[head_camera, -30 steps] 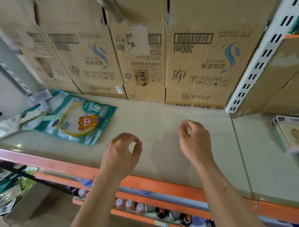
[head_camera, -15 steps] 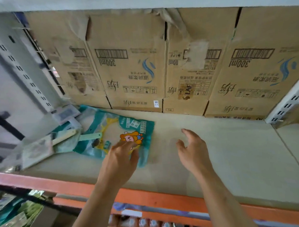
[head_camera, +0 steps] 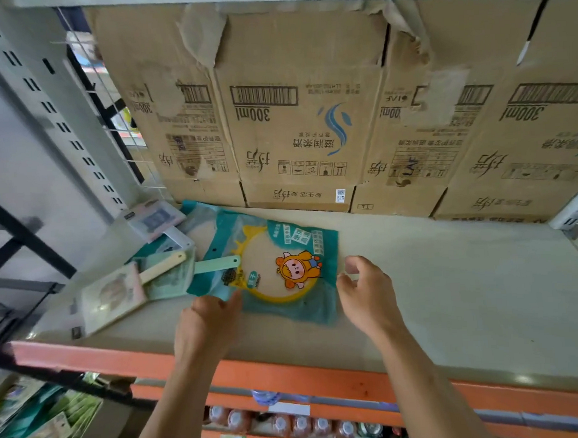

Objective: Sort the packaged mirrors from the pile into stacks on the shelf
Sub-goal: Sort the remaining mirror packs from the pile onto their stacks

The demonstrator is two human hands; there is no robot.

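Observation:
A teal packaged mirror (head_camera: 276, 269) with a yellow round frame and a cartoon figure lies flat on the beige shelf (head_camera: 450, 294). My left hand (head_camera: 206, 321) touches its near left corner with curled fingers. My right hand (head_camera: 367, 291) hovers at the package's right edge, fingers loosely curled, holding nothing. To the left lies a pile of other packaged mirrors: a pale green one with a handle (head_camera: 171, 273), a pinkish one (head_camera: 112, 296) tilted over the shelf front, and a clear-packed one (head_camera: 155, 219) further back.
Cardboard boxes (head_camera: 293, 119) line the shelf's back. An orange rail (head_camera: 288, 374) edges the front, with bottles (head_camera: 290, 424) on the shelf below. A grey slotted upright (head_camera: 54, 113) stands at left. More packages fill a bin (head_camera: 35, 428) at lower left.
The view has swung left and both hands have moved left onto the teal package. My left hand now touches its near corner; my right hand has reached its right edge.

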